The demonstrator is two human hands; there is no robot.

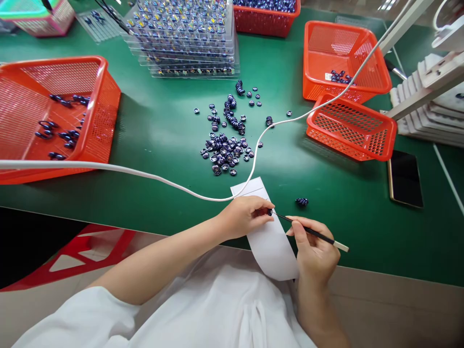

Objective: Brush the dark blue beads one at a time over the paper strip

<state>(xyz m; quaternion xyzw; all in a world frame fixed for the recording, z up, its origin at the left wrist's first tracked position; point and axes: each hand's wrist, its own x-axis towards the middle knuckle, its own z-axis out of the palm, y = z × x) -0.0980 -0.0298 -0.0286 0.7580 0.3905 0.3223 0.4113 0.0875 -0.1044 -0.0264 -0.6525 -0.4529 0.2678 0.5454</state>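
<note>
My left hand (250,215) is closed, pinching a small dark blue shiny piece (270,212) between thumb and fingertips. In my right hand (314,244) is a thin pen-like tool (319,235) with a black handle, a pale end and a fine tip. That tip reaches the piece at my left fingertips; whether it is a brush or a pick is too small to tell. Beneath both hands lies a white paper sheet (270,251), overhanging the table edge. A short stack of blue pieces (301,202) rests just beyond my right hand. Farther off is a loose pile of striped blue pieces (226,150).
A white cable (195,194) crosses the green table (155,135) and the paper's top. Orange baskets (105,121) stand left and right, some holding blue pieces. Stacked clear trays (192,53) rise at the back. A phone (405,179) lies at right, near a white stand (416,99).
</note>
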